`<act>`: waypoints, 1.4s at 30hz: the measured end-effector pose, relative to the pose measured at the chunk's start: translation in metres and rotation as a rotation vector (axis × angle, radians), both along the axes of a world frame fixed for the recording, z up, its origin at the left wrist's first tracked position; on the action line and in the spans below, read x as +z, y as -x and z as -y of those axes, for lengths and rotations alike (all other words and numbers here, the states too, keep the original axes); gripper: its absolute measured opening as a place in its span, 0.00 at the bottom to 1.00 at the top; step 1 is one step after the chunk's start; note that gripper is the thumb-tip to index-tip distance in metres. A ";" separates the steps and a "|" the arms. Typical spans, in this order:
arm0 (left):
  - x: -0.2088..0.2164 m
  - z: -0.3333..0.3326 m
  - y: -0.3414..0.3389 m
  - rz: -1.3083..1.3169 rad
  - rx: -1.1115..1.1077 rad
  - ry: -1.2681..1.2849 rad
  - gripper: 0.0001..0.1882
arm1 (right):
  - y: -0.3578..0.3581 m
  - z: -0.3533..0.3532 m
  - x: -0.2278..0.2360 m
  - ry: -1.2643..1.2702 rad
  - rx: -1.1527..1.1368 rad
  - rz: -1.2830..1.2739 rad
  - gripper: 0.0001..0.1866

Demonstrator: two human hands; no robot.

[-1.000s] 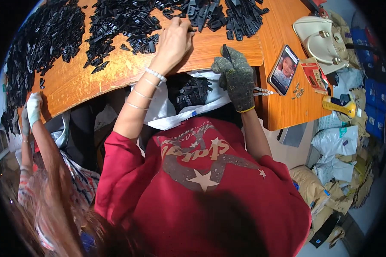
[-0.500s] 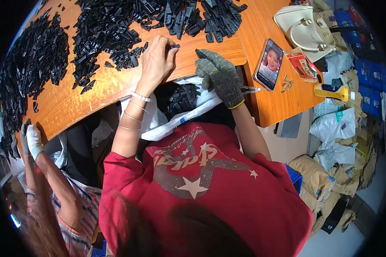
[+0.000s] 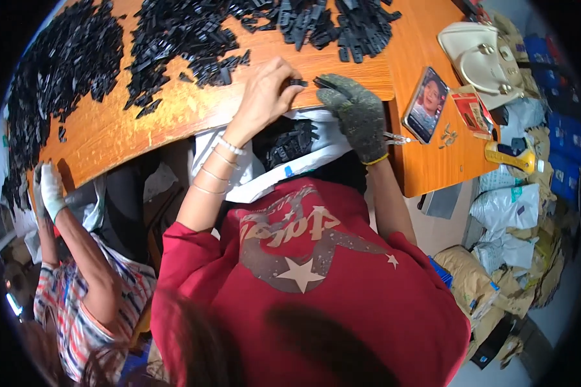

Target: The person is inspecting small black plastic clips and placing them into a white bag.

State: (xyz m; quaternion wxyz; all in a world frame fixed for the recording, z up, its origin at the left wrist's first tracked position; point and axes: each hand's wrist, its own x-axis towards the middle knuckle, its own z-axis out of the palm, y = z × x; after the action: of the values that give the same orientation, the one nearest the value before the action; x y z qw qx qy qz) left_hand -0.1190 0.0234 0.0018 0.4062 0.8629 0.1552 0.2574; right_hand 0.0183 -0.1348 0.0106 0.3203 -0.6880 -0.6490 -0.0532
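My bare left hand (image 3: 268, 97) pinches a small black plastic piece (image 3: 297, 82) just above the table's near edge. Close beside it on the right is my right hand (image 3: 358, 113), in a dark grey knitted glove, with the thumb and fingers closed on a slim black plastic piece (image 3: 329, 86). The two pieces are a short gap apart. Below my hands, a white bag (image 3: 239, 190) lies open in front of my lap with black plastic parts (image 3: 290, 143) in it. Loose black parts (image 3: 174, 45) are heaped across the table beyond my left hand.
On the wooden table (image 3: 155, 129), a phone (image 3: 426, 106), a cream handbag (image 3: 478, 61), a red packet (image 3: 471, 109) and a yellow bottle (image 3: 513, 157) sit at the right. A co-worker's gloved hand (image 3: 50, 187) rests at the left edge. Bags (image 3: 507, 206) crowd the right side.
My left hand has come right and slightly down, from near the heap toward my right hand, with the black piece in its fingers. The whole view has shifted a little.
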 end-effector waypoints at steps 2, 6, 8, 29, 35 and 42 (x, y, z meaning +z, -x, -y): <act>-0.002 -0.001 0.000 0.021 -0.015 0.009 0.08 | -0.002 0.000 0.003 0.097 0.008 0.057 0.14; -0.002 -0.002 0.001 0.011 -0.009 0.055 0.07 | -0.010 -0.005 0.012 0.227 0.098 0.132 0.11; -0.003 -0.003 0.000 0.032 -0.010 0.033 0.09 | -0.016 -0.007 0.012 0.238 0.119 0.138 0.11; -0.009 -0.006 0.001 0.159 -0.024 -0.112 0.11 | -0.017 -0.052 0.073 0.701 0.122 0.205 0.14; -0.009 -0.006 0.001 0.147 -0.030 -0.096 0.10 | -0.012 -0.058 0.075 0.728 0.056 0.167 0.13; -0.009 -0.005 0.001 0.157 -0.040 -0.091 0.10 | -0.003 -0.074 0.074 0.748 0.131 0.299 0.13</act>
State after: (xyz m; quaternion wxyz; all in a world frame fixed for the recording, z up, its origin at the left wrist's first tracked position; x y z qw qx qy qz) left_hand -0.1196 0.0283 -0.0076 0.3826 0.8606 0.0937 0.3229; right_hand 0.0213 -0.0612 0.0850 -0.0471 -0.6989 -0.7055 0.1074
